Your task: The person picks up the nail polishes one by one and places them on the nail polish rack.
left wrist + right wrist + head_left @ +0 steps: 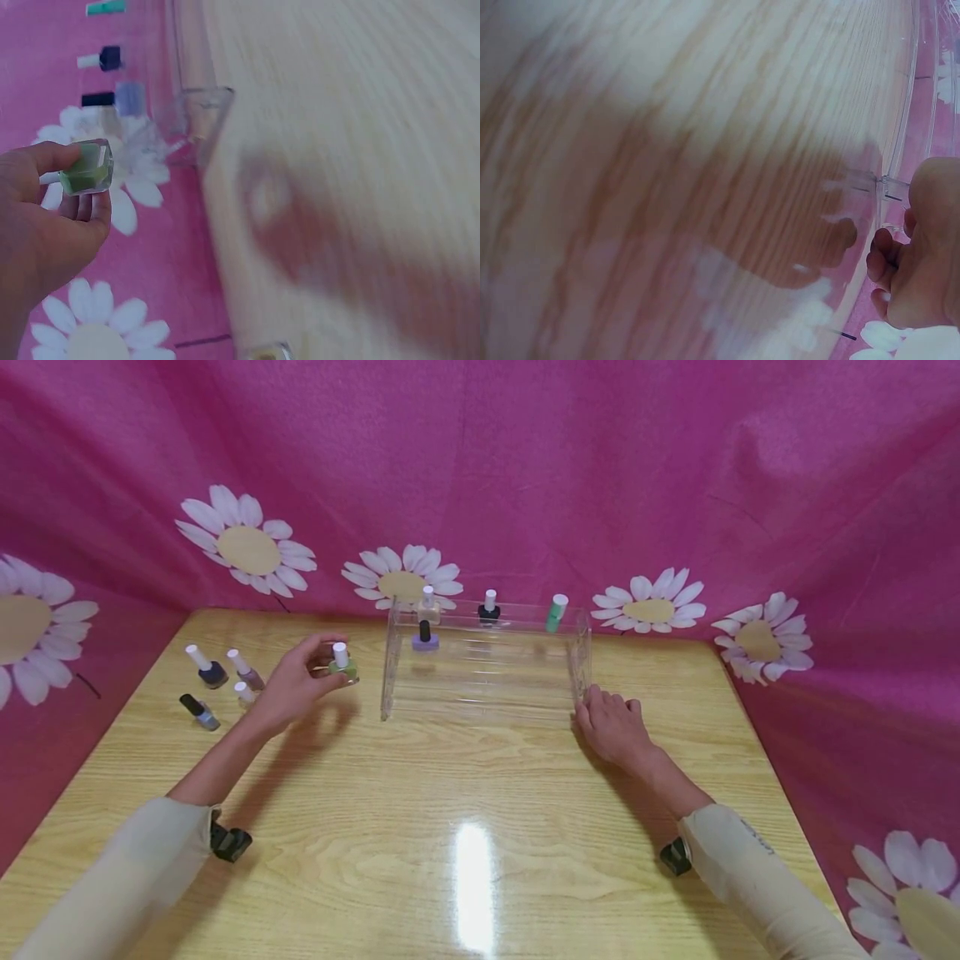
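Found in the left hand [296, 683] a small glass nail-polish bottle with light green contents and a white cap [342, 667], pinched by its body between thumb and fingers, cap uppermost, at nine o'clock of the clear plastic stepped rack [388, 668] and apart from it. Noted the right hand [611, 727] at the rack's four o'clock, by the near corner, fingers curled; could not tell a grip from a mere rest. Recorded on the rack a lavender bottle with a black cap [425, 642] at ten o'clock, a black bottle with a white cap [489, 612] at twelve, and a mint-green bottle with a pale cap [555, 620] at two. Judged best for any placing: a level carry toward three o'clock, clear of the near side panel; base set flat, well off the lavender bottle; release only after full contact. Advised light right-hand steadying, without tipping the corner. Rated a clipped panel the chief risk.
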A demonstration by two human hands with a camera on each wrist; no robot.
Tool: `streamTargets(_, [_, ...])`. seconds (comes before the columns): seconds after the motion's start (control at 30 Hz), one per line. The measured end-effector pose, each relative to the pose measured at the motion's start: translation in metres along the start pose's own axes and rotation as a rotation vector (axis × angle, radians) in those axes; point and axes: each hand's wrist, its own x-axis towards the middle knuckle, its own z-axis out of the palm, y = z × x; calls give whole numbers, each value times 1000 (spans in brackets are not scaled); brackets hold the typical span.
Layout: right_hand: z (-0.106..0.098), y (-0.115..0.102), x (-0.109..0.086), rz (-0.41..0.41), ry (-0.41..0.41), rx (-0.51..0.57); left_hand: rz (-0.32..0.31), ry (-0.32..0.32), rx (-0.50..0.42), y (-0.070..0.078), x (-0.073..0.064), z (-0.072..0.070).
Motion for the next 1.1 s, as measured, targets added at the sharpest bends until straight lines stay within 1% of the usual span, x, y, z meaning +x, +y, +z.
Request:
streamTargets(0.13, [1,0,0,6,-5,-4,-3,-22,-73,10,8,10])
streamTargets(0.3, [2,1,0,16,-11,-10,48,-41,-104,18,19,22])
streamTargets(0.4, [2,1,0,18,-12,-12,67,-63,-124,22,27,29])
streamTargets(0.53, [1,1,0,15,-11,-12,88,-104,-124,29,37,39])
streamTargets(0.73, [0,0,-1,17,-15,-4,131,-130,-157,36,50,55])
streamTargets(1.0, [0,0,-1,8,2,-7,193,-176,-161,44,68,79])
streamTargets(1.1, [1,1,-1,5,2,-7,218,-191,-147,45,75,87])
